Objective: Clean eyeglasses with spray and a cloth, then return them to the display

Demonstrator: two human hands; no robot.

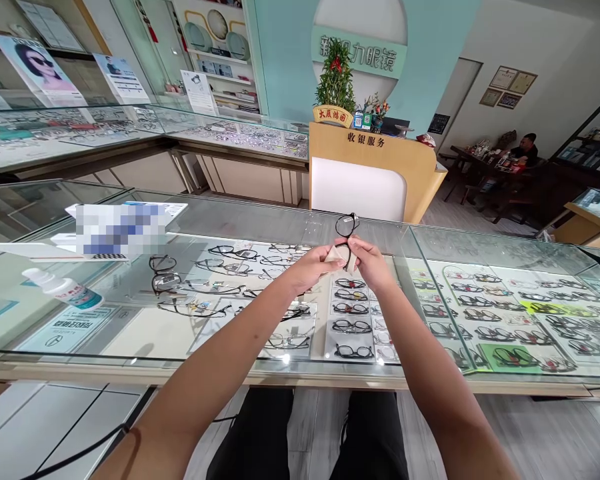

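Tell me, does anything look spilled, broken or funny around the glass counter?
Yes: blocky squares cover part of the white printed item at the left, hiding what's underneath. The spray bottle nearby looks slanted, but I can't tell whether it's lying down or just appears tilted. I see no spill or breakage.

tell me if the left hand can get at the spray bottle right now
Probably, once freed: the left hand is busy with the cloth and held glasses. The spray bottle sits uncovered on the glass counter, and nothing tall seems to stand between.
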